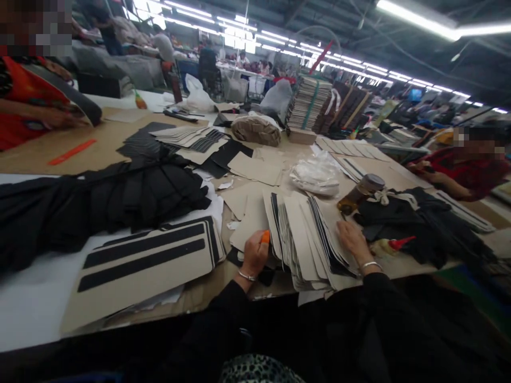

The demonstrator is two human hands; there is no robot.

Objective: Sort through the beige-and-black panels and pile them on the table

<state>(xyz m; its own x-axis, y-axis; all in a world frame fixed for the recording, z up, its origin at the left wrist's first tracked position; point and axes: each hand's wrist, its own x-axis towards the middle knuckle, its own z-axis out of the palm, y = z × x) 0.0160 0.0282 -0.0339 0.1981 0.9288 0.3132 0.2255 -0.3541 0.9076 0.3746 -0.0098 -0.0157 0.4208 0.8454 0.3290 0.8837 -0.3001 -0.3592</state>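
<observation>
Head view: a fanned stack of beige panels (pixel 298 229), black strips among them, sits at the near edge of the surface (pixel 27 159). The left hand (pixel 254 255), wearing an orange finger cover (pixel 265 237), curls at its left side; the right hand (pixel 353 242) curls at its right. Whether either grips cannot be told. A red-nozzled bottle (pixel 382 248) lies just beside the right hand.

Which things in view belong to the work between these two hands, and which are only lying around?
Likely part of the job:
fanned beige panels between the left hand and right hand
perhaps the striped panels

Probably just lying about:
lidded jar
plastic bag beyond the panels
orange strip
</observation>
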